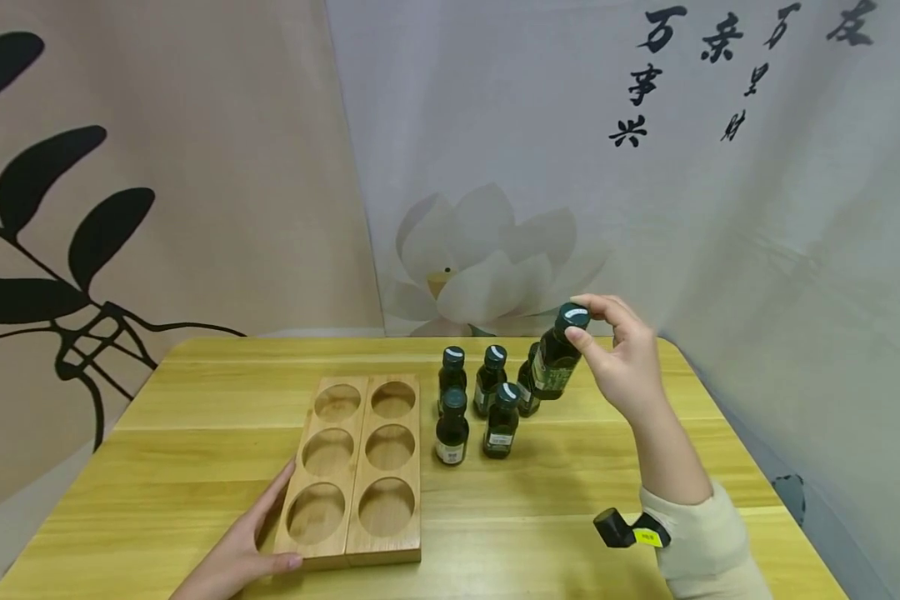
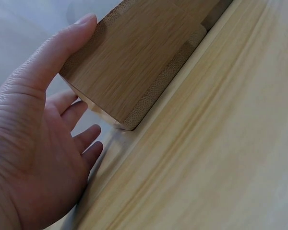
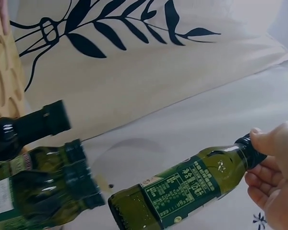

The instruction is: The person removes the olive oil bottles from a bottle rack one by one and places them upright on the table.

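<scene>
Right hand pinches the black cap of a dark green glass bottle, fingertips curled round the cap, and holds the bottle tilted and lifted clear of the yellow wooden table, above the far right side of a cluster of bottles. In the right wrist view the same bottle carries a green label with small pale print; the characters are too fine to read. The cap top bears a white mark, not legible.

Five more bottles of the same kind stand upright on the table just beside the lifted one: two in front, two behind, and one partly hidden behind the held bottle. Each has a black cap and a pale label low on the body; the print cannot be read.

Left hand rests at the near left corner of a bamboo tray, the thumb pressed along its near edge and the fingers lying straight along its left side, not curled round it. The left wrist view shows the thumb against the tray's end face. The tray has six round recesses in two rows of three, all unfilled, and lies flat on the table to the left of the bottles.

Backdrop cloth behind carries black brush-written Chinese characters at upper right, a pale lotus print, and black leaves on the left.
</scene>
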Available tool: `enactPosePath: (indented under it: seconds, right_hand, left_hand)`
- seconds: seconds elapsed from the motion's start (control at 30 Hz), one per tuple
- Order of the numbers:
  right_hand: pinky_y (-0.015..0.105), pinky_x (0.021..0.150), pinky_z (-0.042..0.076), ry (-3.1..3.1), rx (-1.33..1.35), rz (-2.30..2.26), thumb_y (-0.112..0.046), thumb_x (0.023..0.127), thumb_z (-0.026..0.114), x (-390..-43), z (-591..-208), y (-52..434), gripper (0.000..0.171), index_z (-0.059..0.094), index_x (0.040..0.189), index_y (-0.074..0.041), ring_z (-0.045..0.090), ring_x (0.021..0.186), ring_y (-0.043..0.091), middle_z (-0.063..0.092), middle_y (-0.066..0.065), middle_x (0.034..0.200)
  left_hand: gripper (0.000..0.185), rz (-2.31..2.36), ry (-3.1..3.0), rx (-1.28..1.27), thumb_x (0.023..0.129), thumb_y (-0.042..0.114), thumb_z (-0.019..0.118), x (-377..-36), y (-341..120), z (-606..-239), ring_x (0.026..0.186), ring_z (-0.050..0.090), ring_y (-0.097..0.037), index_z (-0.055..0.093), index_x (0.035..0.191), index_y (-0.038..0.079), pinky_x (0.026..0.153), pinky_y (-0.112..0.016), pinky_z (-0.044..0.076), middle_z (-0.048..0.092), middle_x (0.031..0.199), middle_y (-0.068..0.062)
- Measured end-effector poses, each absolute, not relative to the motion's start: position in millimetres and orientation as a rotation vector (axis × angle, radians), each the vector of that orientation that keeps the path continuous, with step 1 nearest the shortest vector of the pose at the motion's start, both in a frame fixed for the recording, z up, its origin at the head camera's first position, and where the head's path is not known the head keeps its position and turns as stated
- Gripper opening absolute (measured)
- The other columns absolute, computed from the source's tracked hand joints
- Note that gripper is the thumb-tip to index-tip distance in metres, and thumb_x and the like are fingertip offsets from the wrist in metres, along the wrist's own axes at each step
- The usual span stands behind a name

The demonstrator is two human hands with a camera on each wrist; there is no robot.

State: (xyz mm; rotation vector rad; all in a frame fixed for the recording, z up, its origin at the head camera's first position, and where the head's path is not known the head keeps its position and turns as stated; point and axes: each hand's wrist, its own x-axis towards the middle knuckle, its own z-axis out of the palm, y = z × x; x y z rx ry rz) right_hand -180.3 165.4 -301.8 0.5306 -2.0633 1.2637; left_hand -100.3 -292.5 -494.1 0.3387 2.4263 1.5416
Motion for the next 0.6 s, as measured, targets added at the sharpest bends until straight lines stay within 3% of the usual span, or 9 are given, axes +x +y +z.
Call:
enactPosePath:
  seconds: [0.6]
  right_hand:
    - [0.013, 0.086, 0.038, -2.146, 0.410, 1.283, 0.014, 0.080, 0.067, -162, -337, 157, 0.028, 0.061, 0.108, 0.015, 0.049, 0.095, 0.011, 0.061, 0.024, 0.102]
  left_hand:
    - [0.106, 1.548, 2.409, 0.318, 0.079, 0.013, 0.079, -99, -292, -489, 0.138, 0.001, -0.050, 0.007, 0.155, 0.032, 0.094, -0.078, 0.008, 0.002, 0.157, -0.019]
